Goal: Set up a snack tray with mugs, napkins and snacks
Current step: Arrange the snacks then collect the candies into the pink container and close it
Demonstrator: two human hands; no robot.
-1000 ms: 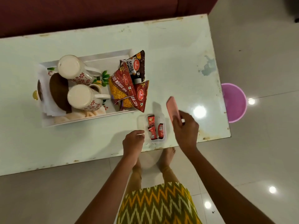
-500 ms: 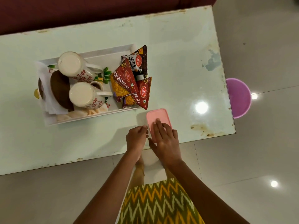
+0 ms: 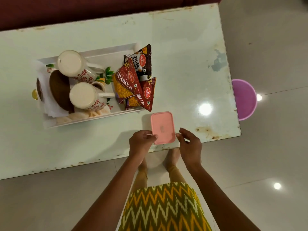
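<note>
A small box with a pink lid [image 3: 163, 127] sits on the table near its front edge, just right of the white tray [image 3: 101, 53]. My left hand [image 3: 141, 142] pinches the lid's left edge. My right hand [image 3: 190, 144] has its thumb at the lid's near right corner, fingers curled beside the box. In the tray stand two floral mugs [image 3: 71, 65] [image 3: 83, 95], with white napkins [image 3: 44, 92] under a brown wooden disc [image 3: 60, 90] at the left. Several red snack packets [image 3: 128, 84] lean over the tray's right end.
The pale, scuffed table [image 3: 183, 64] runs left to right, with its right corner near a purple bucket [image 3: 245, 99] on the tiled floor. A dark red sofa [image 3: 100, 9] lies along the far edge. My feet are under the front edge.
The pink lid went from my raised right hand onto the box and was pressed down. My right hand has now slid off the lid to the box's right side; my left hand now pinches the lid's edge.
</note>
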